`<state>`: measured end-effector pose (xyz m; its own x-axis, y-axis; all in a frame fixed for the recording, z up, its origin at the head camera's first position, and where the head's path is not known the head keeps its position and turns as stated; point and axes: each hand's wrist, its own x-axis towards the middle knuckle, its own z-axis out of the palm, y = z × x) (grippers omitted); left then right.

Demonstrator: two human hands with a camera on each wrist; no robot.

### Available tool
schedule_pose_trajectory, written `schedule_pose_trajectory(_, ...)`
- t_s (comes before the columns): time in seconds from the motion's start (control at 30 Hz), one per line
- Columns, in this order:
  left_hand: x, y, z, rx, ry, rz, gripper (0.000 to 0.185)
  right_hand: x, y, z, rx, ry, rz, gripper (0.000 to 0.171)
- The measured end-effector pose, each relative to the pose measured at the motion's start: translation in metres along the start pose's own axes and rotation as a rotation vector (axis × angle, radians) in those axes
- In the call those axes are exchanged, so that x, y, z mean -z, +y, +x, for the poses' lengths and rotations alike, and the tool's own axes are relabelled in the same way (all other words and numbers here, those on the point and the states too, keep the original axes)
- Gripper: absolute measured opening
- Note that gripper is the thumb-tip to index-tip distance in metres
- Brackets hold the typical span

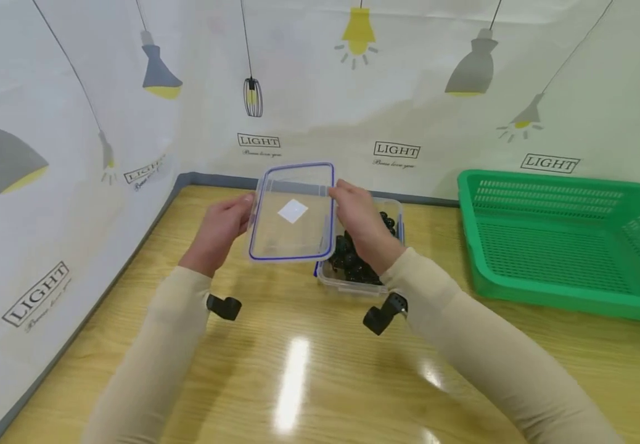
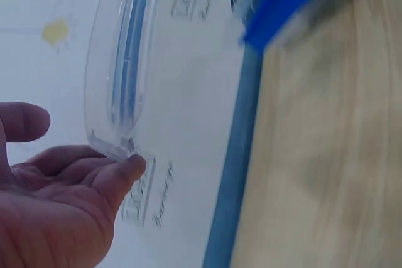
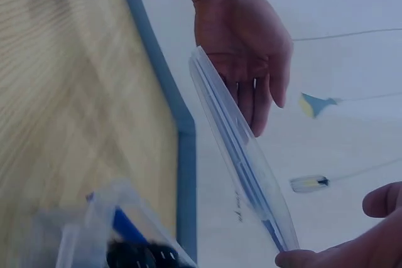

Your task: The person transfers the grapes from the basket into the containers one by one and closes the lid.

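A clear plastic lid [image 1: 292, 237] with a blue seal ring and a white sticker is tilted up above the table, between the two hands. My right hand [image 1: 361, 213] pinches its right edge. At the lid's left edge is my left hand [image 1: 222, 231]; in the left wrist view its fingers [image 2: 129, 171] are extended against the lid's corner, thumb apart. Behind and below my right hand stands a clear container [image 1: 353, 287] with blue clips, holding dark round fruits [image 1: 353, 268] that look like grapes. The right hand and wrist hide part of the container.
A green plastic basket [image 1: 553, 295] with slotted sides stands on the right of the wooden table [image 1: 242, 370]. White sheeting [image 1: 309, 80] printed with lamps rises behind the table and along its left side. Dark wrist cameras [image 1: 381, 316] protrude inward from both sleeves.
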<state>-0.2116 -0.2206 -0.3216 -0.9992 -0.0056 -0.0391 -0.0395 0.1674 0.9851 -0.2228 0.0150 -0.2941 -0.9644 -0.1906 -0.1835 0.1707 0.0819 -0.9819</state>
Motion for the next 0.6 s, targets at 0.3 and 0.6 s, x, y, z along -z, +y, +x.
schedule_pose_trajectory(0.3, -0.059, 0.018, -0.001, -0.01, -0.081, 0.017, 0.043, 0.067, -0.002, -0.036, 0.031, 0.016, 0.142, 0.056)
schedule_pose_trajectory(0.6, -0.094, 0.021, 0.001, 0.031, -0.14, 0.038, 0.041, 0.106, 0.011, -0.055, 0.043, 0.002, 0.161, 0.053)
